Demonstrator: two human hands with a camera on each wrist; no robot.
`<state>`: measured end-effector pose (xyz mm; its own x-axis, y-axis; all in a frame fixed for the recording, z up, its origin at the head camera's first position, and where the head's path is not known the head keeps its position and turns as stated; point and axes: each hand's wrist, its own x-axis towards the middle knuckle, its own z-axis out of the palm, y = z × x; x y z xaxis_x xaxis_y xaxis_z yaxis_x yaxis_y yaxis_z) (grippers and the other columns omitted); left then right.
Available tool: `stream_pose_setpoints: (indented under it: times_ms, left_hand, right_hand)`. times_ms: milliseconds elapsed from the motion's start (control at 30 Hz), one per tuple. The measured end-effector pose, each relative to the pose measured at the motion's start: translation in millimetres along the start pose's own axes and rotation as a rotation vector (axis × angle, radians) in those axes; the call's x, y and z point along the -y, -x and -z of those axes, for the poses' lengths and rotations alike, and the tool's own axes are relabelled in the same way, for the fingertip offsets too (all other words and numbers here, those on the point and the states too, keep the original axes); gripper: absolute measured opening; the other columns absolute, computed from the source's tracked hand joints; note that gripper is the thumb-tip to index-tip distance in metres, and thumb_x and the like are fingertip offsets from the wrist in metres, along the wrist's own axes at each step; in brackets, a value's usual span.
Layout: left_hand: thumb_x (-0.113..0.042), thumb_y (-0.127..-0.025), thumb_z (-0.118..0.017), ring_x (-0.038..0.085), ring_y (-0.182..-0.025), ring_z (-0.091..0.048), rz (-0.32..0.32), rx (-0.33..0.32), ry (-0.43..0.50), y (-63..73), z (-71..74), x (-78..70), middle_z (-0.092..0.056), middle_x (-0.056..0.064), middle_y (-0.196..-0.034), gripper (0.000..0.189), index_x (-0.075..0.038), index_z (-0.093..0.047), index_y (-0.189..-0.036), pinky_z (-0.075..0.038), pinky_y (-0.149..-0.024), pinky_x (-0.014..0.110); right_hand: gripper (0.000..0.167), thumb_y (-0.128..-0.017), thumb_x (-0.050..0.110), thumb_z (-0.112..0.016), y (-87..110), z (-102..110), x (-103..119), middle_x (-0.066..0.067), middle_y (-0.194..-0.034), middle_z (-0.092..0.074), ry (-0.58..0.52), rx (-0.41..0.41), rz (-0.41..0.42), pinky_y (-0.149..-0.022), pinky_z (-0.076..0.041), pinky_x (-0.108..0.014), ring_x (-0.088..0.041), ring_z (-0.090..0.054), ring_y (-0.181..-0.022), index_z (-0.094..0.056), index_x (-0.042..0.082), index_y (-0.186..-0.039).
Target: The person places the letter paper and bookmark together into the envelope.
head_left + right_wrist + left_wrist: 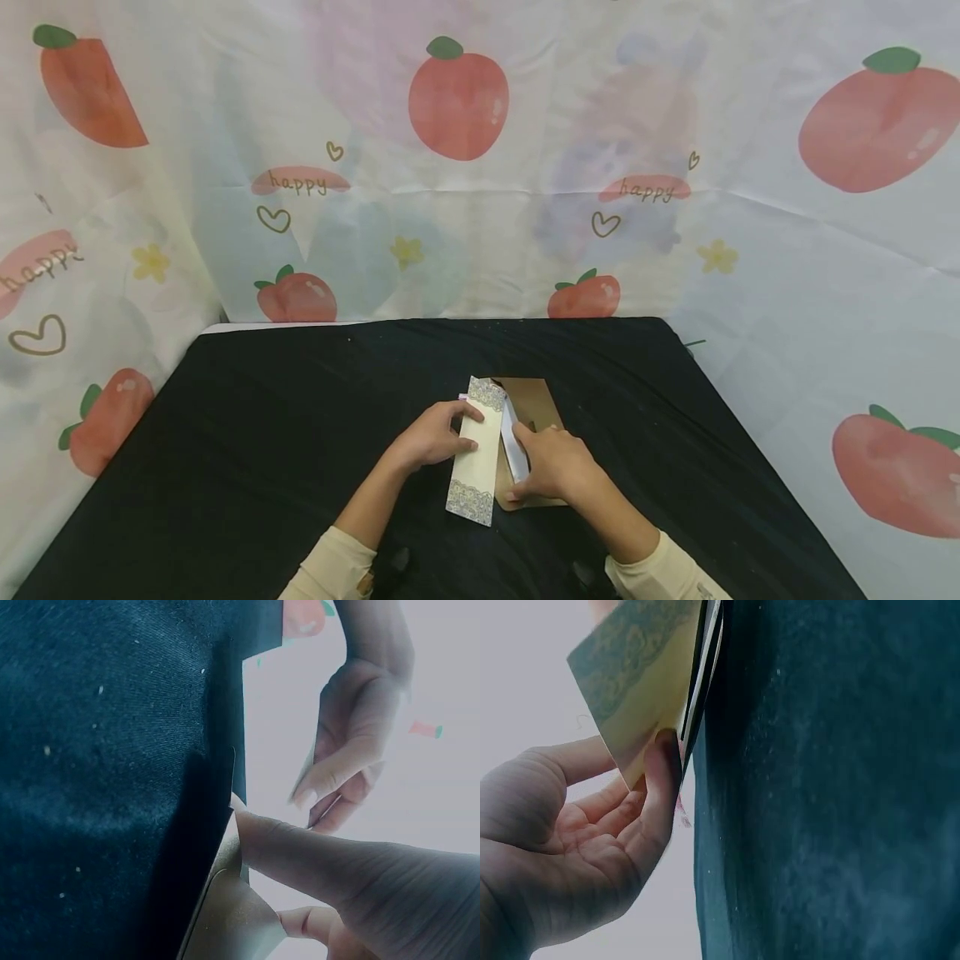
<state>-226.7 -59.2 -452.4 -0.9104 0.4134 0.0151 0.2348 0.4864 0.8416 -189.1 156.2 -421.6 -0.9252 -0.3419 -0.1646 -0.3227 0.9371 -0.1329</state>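
Note:
A cream paper strip (480, 454) with lace-pattern bands at both ends stands tilted over the left side of a brown kraft cover (536, 396). My left hand (437, 435) grips the strip's left edge; in the left wrist view, the fingers of that hand (592, 832) curl round the patterned paper (641, 667). White paper (514, 454) shows between the strip and the cover. My right hand (558, 462) holds the brown cover, thumb near its lower left. In the right wrist view, the right hand (322, 874) is at the edge of the brown paper (232, 922).
A black cloth (300, 417) covers the table under the papers. Behind and beside it hangs a pale curtain (465, 233) printed with red fruit, hearts and the word happy. A white edge (277, 326) shows along the table's back left.

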Motion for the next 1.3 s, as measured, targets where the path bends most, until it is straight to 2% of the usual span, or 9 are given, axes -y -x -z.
stream_pose_setpoints:
  times_ms: [233,400,533,700,933,1133,1300]
  left_hand:
    - [0.008,-0.085,-0.077,0.017,-0.067,-0.056,0.038,-0.002,0.038,-2.6,-2.8,-1.4,-0.061,0.013,-0.105,0.034,0.000,-0.071,-0.118,-0.052,-0.060,0.031]
    - [0.006,-0.086,-0.076,0.021,-0.080,-0.057,0.040,-0.019,0.009,-5.1,-3.6,-1.7,-0.063,0.012,-0.108,0.033,-0.001,-0.071,-0.117,-0.051,-0.066,0.033]
    - [0.005,-0.086,-0.077,0.025,-0.091,-0.057,0.037,-0.040,-0.026,-6.5,-4.8,-2.7,-0.065,0.014,-0.112,0.033,-0.001,-0.071,-0.118,-0.051,-0.072,0.034]
    - [0.004,-0.084,-0.078,0.029,-0.098,-0.058,0.049,-0.064,-0.062,-8.1,-7.4,-4.6,-0.066,0.017,-0.118,0.033,0.001,-0.072,-0.117,-0.052,-0.078,0.038]
    - [0.004,-0.083,-0.079,0.030,-0.109,-0.058,0.067,-0.089,-0.099,-11.0,-11.7,-4.4,-0.066,0.019,-0.126,0.033,0.001,-0.074,-0.116,-0.050,-0.091,0.045]
    - [0.003,-0.084,-0.079,0.029,-0.103,-0.059,0.066,-0.103,-0.107,-12.0,-15.6,-6.1,-0.066,0.020,-0.124,0.034,0.002,-0.073,-0.117,-0.051,-0.086,0.042]
    - [0.007,-0.087,-0.073,0.021,-0.070,-0.066,0.102,-0.079,0.013,-9.2,-15.3,-9.5,-0.064,0.023,-0.122,0.038,0.005,-0.069,-0.125,-0.058,-0.063,0.035]
  right_hand:
    - [0.092,-0.066,0.047,-0.097,-0.8,-0.9,0.4,-0.021,-0.108,-0.071,-0.032,0.010,0.005,-0.078,-0.056,-0.056,-0.042,-0.067,-0.100,-0.058,0.006,-0.138]
    - [0.092,-0.065,0.046,-0.098,-1.9,-2.7,-1.2,-0.022,-0.108,-0.070,-0.063,0.010,0.013,-0.078,-0.056,-0.056,-0.043,-0.067,-0.099,-0.058,0.005,-0.137]
    - [0.080,-0.066,0.041,-0.099,-2.3,-2.2,-2.8,-0.016,-0.095,-0.068,-0.110,0.024,0.035,-0.073,-0.055,-0.051,-0.035,-0.067,-0.087,-0.059,0.006,-0.126]
    - [0.064,-0.068,0.036,-0.098,0.0,3.4,-4.4,-0.005,-0.079,-0.060,-0.166,0.068,0.067,-0.065,-0.050,-0.044,-0.023,-0.058,-0.073,-0.057,0.011,-0.110]
    - [0.054,-0.073,0.030,-0.088,1.8,11.1,-9.5,-0.002,-0.079,-0.054,-0.194,0.134,0.092,-0.060,-0.044,-0.040,-0.020,-0.054,-0.070,-0.052,0.015,-0.110]
    - [0.033,-0.084,0.027,-0.071,-0.4,10.0,-11.4,-0.002,-0.069,-0.052,-0.216,0.166,0.071,-0.053,-0.036,-0.034,-0.016,-0.047,-0.057,-0.052,0.017,-0.109]
    - [0.028,-0.087,0.027,-0.068,-0.2,9.0,-10.4,-0.002,-0.067,-0.051,-0.226,0.166,0.064,-0.051,-0.033,-0.033,-0.015,-0.044,-0.052,-0.051,0.017,-0.108]
